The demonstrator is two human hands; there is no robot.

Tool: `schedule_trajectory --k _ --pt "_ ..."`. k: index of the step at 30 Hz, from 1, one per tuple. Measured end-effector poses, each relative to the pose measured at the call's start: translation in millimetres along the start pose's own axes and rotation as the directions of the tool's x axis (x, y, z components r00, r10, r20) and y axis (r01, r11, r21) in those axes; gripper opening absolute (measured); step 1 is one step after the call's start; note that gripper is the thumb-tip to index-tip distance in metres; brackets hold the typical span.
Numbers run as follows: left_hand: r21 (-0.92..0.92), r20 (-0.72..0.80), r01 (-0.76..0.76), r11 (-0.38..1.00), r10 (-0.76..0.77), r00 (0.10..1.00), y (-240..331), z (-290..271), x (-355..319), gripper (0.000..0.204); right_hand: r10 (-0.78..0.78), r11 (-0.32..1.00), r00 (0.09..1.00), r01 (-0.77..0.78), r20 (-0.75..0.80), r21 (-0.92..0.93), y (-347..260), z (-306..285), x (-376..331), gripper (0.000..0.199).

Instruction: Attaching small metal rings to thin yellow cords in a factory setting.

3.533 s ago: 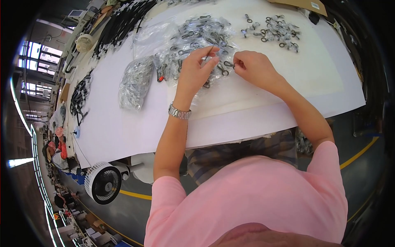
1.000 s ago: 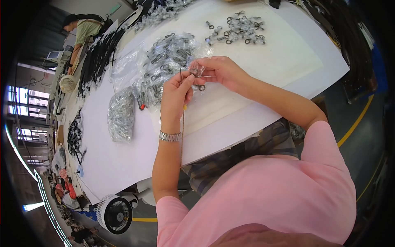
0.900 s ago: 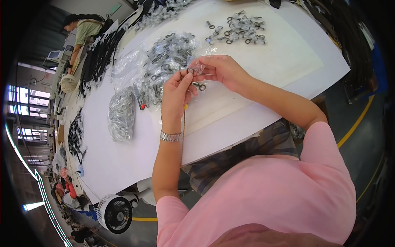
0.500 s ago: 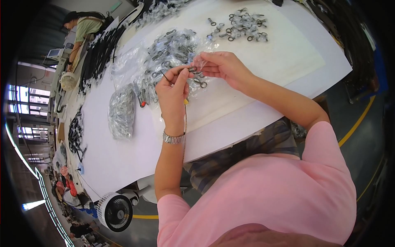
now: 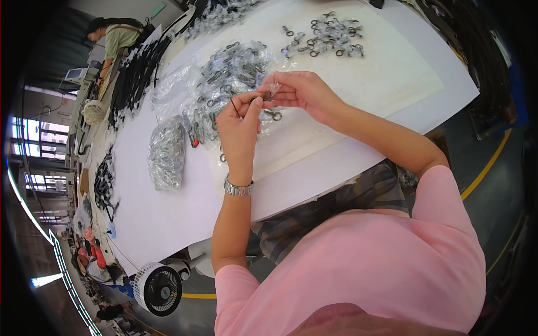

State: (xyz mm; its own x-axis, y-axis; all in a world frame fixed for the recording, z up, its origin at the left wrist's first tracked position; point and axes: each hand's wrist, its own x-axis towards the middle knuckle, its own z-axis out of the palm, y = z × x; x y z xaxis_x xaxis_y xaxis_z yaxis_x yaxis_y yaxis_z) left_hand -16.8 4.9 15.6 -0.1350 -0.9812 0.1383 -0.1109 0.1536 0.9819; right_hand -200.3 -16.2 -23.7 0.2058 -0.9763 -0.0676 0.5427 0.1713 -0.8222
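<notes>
My left hand (image 5: 240, 134) pinches a small dark metal hook with a ring end (image 5: 256, 99) between thumb and fingers. A thin dark rod (image 5: 234, 106) sticks out beside its index finger; I cannot tell what it belongs to. Close against it, my right hand (image 5: 307, 94) is closed on a piece of clear plastic wrap (image 5: 273, 87) at the hook's other end. Just beyond both hands lies a heap of plastic-wrapped metal hooks (image 5: 238, 64). A smaller scattered group of similar hooks (image 5: 336, 36) sits farther right.
A full clear plastic bag (image 5: 166, 154) and a red-tipped tool (image 5: 195, 143) lie left of my left hand. Black straps (image 5: 137, 73) cover the table's far left. A fan (image 5: 161, 288) stands at the near left edge. Another person (image 5: 120, 36) works at far left.
My left hand has shifted slightly right and down, with its fingers nearer the right hand. Less of the hook shows between them. The right hand has hardly moved.
</notes>
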Motion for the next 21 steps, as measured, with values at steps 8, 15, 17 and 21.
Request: schedule_trajectory --k 8,15,17,21 --pt "0.058 -0.057 -0.033 0.998 0.036 0.998 -4.3 3.0 2.7 0.013 0.0 0.999 0.998 -0.003 0.059 0.048 3.9 3.0 -2.8 0.037" --pt "0.095 -0.054 0.036 0.995 -0.031 0.998 -8.8 1.6 3.2 0.018 -0.02 0.998 0.994 0.013 0.105 0.069 9.2 6.7 -3.3 0.036" --pt "0.073 -0.043 0.038 0.997 -0.035 0.998 -9.1 4.3 2.1 0.019 -0.012 0.999 0.993 0.006 0.115 0.052 11.2 8.3 -4.4 0.037" --pt "0.03 0.163 0.145 0.989 -0.148 0.976 -6.2 -6.6 11.4 0.024 -0.07 0.997 0.993 0.073 0.093 -0.021 13.5 -1.7 0.6 0.039"
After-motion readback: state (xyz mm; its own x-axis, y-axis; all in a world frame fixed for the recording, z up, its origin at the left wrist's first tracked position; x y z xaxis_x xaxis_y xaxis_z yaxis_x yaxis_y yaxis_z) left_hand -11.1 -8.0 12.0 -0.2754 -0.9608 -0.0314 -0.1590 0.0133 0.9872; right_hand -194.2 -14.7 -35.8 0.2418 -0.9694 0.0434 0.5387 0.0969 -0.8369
